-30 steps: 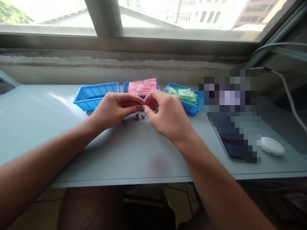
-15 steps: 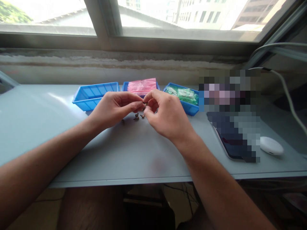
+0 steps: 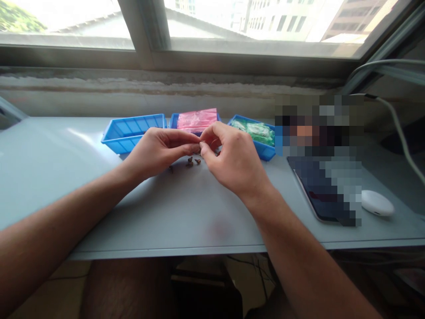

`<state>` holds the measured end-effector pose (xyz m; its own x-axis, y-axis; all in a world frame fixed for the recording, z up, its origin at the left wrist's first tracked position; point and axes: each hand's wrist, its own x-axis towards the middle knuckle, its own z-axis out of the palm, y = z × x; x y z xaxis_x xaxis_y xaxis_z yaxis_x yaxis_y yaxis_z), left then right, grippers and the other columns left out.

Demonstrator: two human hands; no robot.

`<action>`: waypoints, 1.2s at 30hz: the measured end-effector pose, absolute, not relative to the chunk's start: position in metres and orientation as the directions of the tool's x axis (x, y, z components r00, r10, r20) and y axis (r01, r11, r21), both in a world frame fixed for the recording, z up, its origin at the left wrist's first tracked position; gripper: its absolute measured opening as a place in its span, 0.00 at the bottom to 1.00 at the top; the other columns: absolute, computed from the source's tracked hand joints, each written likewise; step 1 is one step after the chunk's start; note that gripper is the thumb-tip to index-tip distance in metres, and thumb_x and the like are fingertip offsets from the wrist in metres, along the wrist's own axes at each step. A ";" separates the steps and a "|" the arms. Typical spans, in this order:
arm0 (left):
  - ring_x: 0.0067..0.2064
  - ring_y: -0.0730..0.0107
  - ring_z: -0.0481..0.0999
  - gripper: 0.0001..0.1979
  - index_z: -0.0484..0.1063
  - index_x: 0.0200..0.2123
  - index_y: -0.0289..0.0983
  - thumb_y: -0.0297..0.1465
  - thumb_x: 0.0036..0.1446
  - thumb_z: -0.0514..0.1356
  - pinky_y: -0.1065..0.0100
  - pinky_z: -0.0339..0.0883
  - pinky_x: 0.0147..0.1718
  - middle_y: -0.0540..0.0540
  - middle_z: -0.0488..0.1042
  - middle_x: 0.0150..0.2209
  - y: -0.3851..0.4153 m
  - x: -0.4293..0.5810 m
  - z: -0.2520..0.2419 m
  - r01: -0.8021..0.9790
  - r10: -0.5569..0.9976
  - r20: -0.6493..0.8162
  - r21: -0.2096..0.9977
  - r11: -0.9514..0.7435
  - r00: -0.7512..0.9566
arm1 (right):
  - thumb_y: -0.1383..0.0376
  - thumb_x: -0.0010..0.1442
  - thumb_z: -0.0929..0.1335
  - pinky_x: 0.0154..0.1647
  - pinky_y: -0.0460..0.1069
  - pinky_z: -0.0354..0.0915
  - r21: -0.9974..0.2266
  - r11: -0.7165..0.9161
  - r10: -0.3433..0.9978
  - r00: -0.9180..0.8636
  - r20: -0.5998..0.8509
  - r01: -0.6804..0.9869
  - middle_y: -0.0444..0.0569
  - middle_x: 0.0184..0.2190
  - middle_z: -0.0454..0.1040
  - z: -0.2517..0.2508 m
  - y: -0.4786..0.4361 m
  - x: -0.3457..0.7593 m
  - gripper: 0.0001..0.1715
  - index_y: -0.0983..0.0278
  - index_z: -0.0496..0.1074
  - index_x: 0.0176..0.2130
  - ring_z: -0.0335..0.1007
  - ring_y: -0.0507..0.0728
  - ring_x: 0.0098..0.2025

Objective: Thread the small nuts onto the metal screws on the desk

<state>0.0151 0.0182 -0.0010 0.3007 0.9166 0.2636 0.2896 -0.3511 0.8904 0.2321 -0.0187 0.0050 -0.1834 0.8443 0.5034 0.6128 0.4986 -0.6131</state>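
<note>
My left hand (image 3: 162,148) and my right hand (image 3: 229,153) meet fingertip to fingertip over the table, both closed in a pinch. Between them is a small dark metal piece that looks like a screw, mostly covered by the fingers. Just below the fingertips lie several small bronze-coloured screws (image 3: 190,162), with another screw (image 3: 198,161) close to my right thumb. A further small dark piece (image 3: 171,168) rests in the shadow under my left hand.
Behind my hands stand a blue bin (image 3: 133,128), a blue bin with pink plastic bags (image 3: 197,119) and another with green bags (image 3: 255,130). To the right lie a partly pixelated phone (image 3: 318,195) and a white rounded case (image 3: 376,202). The table's front edge (image 3: 166,254) is near me.
My fingertips have closed in further, and the small metal piece between them shows less than before. The loose screws and the bins stay where they were.
</note>
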 end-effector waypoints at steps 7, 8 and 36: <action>0.47 0.52 0.93 0.12 0.96 0.47 0.40 0.35 0.60 0.81 0.57 0.90 0.53 0.42 0.93 0.46 0.018 0.016 -0.002 0.249 0.919 0.284 0.902 -0.353 0.275 | 0.77 0.69 0.71 0.51 0.58 0.73 -0.557 0.515 0.821 -0.188 0.539 0.651 0.51 0.44 0.84 0.002 -0.016 0.233 0.13 0.59 0.76 0.39 0.80 0.62 0.45; 0.47 0.53 0.93 0.12 0.96 0.47 0.40 0.35 0.61 0.81 0.58 0.90 0.53 0.42 0.93 0.46 0.018 0.016 -0.001 0.248 0.916 0.287 0.900 -0.358 0.279 | 0.77 0.69 0.71 0.51 0.58 0.73 -0.562 0.515 0.822 -0.185 0.539 0.648 0.51 0.44 0.85 0.002 -0.016 0.233 0.13 0.59 0.76 0.39 0.80 0.62 0.45; 0.43 0.53 0.93 0.16 0.95 0.48 0.41 0.44 0.63 0.82 0.60 0.89 0.47 0.42 0.93 0.41 0.019 0.014 0.001 0.300 0.898 0.248 0.881 -0.365 0.365 | 0.78 0.66 0.72 0.48 0.55 0.72 -0.603 0.525 0.834 -0.223 0.504 0.601 0.48 0.42 0.86 0.004 -0.018 0.233 0.13 0.59 0.78 0.40 0.81 0.60 0.45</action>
